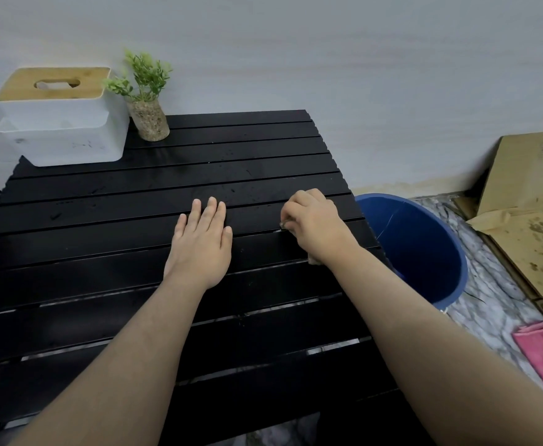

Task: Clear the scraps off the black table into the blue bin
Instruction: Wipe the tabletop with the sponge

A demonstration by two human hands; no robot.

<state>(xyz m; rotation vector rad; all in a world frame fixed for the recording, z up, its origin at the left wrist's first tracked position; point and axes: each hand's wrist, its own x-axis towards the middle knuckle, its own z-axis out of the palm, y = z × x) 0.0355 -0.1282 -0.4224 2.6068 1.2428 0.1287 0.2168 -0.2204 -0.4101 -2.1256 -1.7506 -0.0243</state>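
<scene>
Scraps [312,261], shapeless, sit in curled fingers of right hand [312,225]; left hand [201,243] lies flat, fingers straight, on black table [102,252].

I can make out no word, brand or number that reads clearly anywhere in front of me. The only printing I can see is a faint patch of grey marks near the top of the cardboard sheet [527,175] leaning against the wall at the far right, and it is too small and blurred to tell a single letter or figure.
</scene>
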